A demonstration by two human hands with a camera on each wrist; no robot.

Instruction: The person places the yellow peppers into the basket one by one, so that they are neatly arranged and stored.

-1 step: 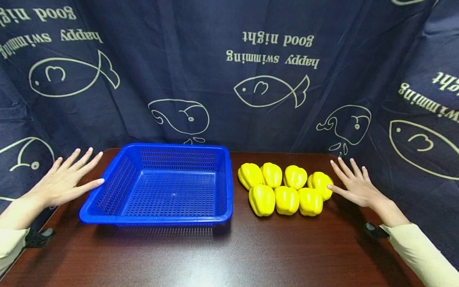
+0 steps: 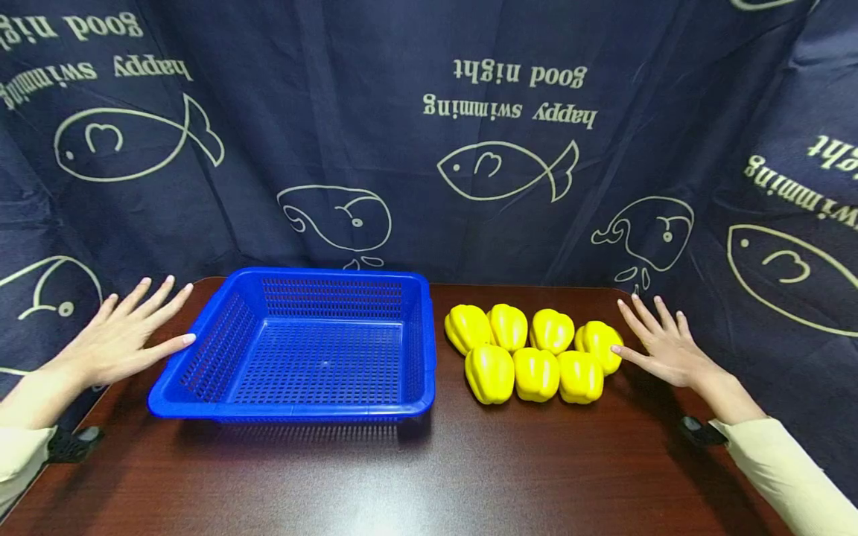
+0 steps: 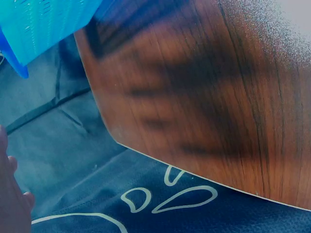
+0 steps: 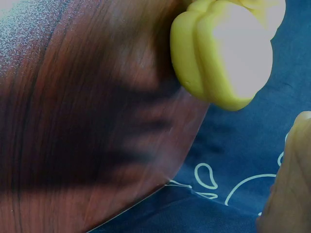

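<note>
My left hand (image 2: 124, 339) hovers with spread, straight fingers at the left side of a blue plastic basket (image 2: 295, 410), its thumb tip overlapping the rim in the head view. The basket is rectangular, with slotted walls, and nothing lies in it. To its right, several yellow bell peppers (image 2: 537, 374) sit in two close rows. My right hand (image 2: 670, 353), fingers also spread and holding nothing, is beside the rightmost yellow bell pepper (image 2: 599, 345); its thumb tip overlaps that pepper's edge in the head view. The right wrist view shows this pepper (image 4: 221, 56) close up.
Everything stands on a dark reddish-brown wooden table (image 2: 469, 476) with a glossy glare near its front. A navy curtain (image 2: 402, 149) printed with pale fish and lettering hangs behind and along both sides. Dark straps with small devices (image 2: 702, 431) circle both wrists below the cream sleeves.
</note>
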